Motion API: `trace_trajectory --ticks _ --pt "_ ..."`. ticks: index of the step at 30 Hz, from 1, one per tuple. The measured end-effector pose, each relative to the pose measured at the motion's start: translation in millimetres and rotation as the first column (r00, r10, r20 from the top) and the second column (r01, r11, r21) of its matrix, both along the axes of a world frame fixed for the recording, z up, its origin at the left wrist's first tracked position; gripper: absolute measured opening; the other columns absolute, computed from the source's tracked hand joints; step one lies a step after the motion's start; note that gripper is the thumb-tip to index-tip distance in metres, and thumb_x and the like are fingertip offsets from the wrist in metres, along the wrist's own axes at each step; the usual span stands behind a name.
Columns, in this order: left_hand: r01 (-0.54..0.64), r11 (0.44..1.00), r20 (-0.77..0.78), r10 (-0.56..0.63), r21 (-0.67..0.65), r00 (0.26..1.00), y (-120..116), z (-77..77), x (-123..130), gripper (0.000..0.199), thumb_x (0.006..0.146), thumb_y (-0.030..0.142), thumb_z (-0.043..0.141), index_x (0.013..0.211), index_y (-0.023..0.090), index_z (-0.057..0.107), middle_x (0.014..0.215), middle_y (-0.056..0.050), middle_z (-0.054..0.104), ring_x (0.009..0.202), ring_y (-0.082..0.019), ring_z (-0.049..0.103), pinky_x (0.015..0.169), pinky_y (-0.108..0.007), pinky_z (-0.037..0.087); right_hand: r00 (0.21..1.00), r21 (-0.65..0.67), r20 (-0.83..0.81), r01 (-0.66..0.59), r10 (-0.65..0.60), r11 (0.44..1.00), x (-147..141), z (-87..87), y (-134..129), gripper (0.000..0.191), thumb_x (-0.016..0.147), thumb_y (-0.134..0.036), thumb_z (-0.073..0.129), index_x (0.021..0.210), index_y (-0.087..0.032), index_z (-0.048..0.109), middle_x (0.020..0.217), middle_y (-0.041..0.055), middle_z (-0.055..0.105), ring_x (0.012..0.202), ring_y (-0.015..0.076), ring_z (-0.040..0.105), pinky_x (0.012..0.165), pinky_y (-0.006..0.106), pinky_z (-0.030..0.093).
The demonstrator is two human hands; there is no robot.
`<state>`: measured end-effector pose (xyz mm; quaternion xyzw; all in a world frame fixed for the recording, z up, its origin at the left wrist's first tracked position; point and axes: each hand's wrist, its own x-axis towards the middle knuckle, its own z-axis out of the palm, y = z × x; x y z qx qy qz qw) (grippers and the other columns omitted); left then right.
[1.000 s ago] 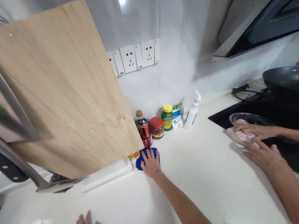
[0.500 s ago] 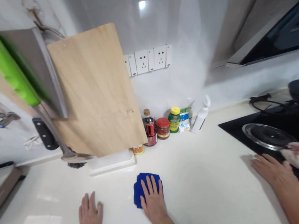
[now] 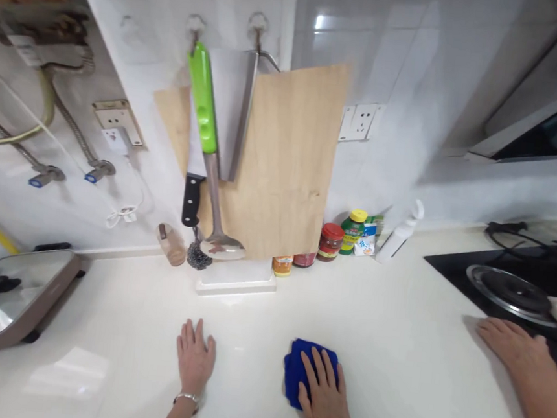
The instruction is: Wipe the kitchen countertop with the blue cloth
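My right hand (image 3: 326,395) lies spread on a folded blue cloth (image 3: 296,374), pressing it flat on the white counter (image 3: 249,323). The cloth shows at the left of the fingers and beyond their tips. To the left, my left hand (image 3: 196,358) rests palm down on the bare counter, fingers apart, holding nothing, with a bracelet at its wrist. Behind both hands stands a wooden cutting board (image 3: 287,164) against the wall, above a white flat box (image 3: 235,283).
Another person's hand (image 3: 510,343) rests by the black stove (image 3: 459,267) at right. A spray bottle (image 3: 398,236), a red-lidded jar (image 3: 331,241) and a yellow-lidded jar (image 3: 353,232) line the wall. An electric pan (image 3: 17,297) sits left; a green-handled spatula (image 3: 204,101) hangs.
The view has turned left, so the pan and wall valves show more. My right hand still covers the cloth. My left hand's wrist and bracelet are now visible.
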<state>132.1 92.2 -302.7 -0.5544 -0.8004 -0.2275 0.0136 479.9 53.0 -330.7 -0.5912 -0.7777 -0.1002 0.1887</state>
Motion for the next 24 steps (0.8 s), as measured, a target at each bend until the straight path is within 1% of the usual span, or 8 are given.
trace_trajectory --ticks 3,6,10,12,14,17,20,24 --pt "0.061 0.998 0.051 -0.061 -0.008 0.997 -5 -7.9 -9 0.06 0.091 0.037 0.044 0.145 0.012 0.046 0.163 -0.023 0.028 0.154 -0.037 0.018 0.123 -0.06 0.021 0.997 0.005 -0.016 0.071 -0.071 0.997 -10 -2.9 1 0.067 0.091 -0.037 0.044 0.156 -0.024 0.031 0.158 0.0105 0.038 0.146 0.0346 0.03 0.119 0.062 0.02" --pt "0.172 0.984 0.079 -0.168 -0.05 0.983 -10 -11.7 -27 0.057 0.088 0.033 0.049 0.142 0.015 0.051 0.163 -0.019 0.03 0.153 -0.037 0.02 0.123 -0.062 0.022 0.989 0.006 -0.025 0.145 -0.144 0.989 -20 -5.6 -1 0.063 0.093 -0.039 0.041 0.153 -0.022 0.037 0.157 0.0117 0.039 0.146 0.0345 0.031 0.118 0.062 0.02" --pt "0.4 0.916 0.046 -0.398 -0.041 0.916 -12 -4.0 -68 0.048 0.09 0.029 0.045 0.135 0.019 0.06 0.156 -0.014 0.045 0.147 -0.031 0.037 0.119 -0.056 0.035 0.97 -0.018 -0.004 0.241 -0.241 0.97 -31 -8.0 -2 0.062 0.094 -0.04 0.037 0.152 -0.019 0.039 0.157 0.0131 0.039 0.146 0.0352 0.03 0.118 0.062 0.019" --pt "0.456 0.89 0.029 -0.455 -0.028 0.89 -6 2.5 -92 0.045 0.091 0.027 0.042 0.131 0.022 0.063 0.148 -0.01 0.056 0.14 -0.025 0.047 0.118 -0.049 0.04 0.96 -0.031 0.015 0.28 -0.28 0.96 -36 -8.1 -3 0.063 0.094 -0.04 0.036 0.154 -0.019 0.035 0.158 0.0133 0.037 0.146 0.0358 0.028 0.118 0.063 0.018" --pt "0.44 0.898 0.024 -0.44 -0.018 0.898 4 6.9 -113 0.047 0.092 0.027 0.039 0.133 0.019 0.061 0.147 -0.012 0.056 0.14 -0.025 0.047 0.12 -0.048 0.037 0.949 -0.038 0.032 0.316 -0.315 0.948 -41 -6.9 -5 0.064 0.095 -0.039 0.034 0.156 -0.019 0.03 0.159 0.0134 0.036 0.147 0.0361 0.026 0.118 0.063 0.017" --pt "0.345 0.939 0.013 -0.345 -0.003 0.939 19 5.8 -132 0.056 0.094 0.033 0.037 0.143 0.008 0.047 0.157 -0.021 0.042 0.15 -0.033 0.029 0.123 -0.058 0.026 0.929 -0.053 0.056 0.368 -0.365 0.928 -47 -2.8 -12 0.062 0.097 -0.039 0.03 0.155 -0.018 0.031 0.159 0.0138 0.035 0.148 0.0356 0.023 0.117 0.063 0.017" --pt "0.27 0.963 0.003 -0.27 0.002 0.963 25 -0.3 -134 0.064 0.095 0.037 0.034 0.147 0.0 0.039 0.16 -0.027 0.032 0.153 -0.04 0.016 0.122 -0.064 0.02 0.911 -0.088 0.078 0.411 -0.405 0.907 -57 1.6 -24 0.059 0.098 -0.038 0.028 0.153 -0.017 0.037 0.16 0.0137 0.034 0.149 0.0346 0.021 0.118 0.061 0.017" --pt "0.259 0.966 0.009 -0.26 0.016 0.966 24 -1.7 -128 0.065 0.095 0.039 0.032 0.148 0.001 0.038 0.16 -0.027 0.033 0.153 -0.041 0.014 0.121 -0.064 0.02 0.885 -0.116 0.092 0.464 -0.455 0.878 -84 3.1 -46 0.061 0.098 -0.037 0.031 0.154 -0.015 0.035 0.16 0.0158 0.033 0.15 0.0357 0.02 0.119 0.063 0.015"
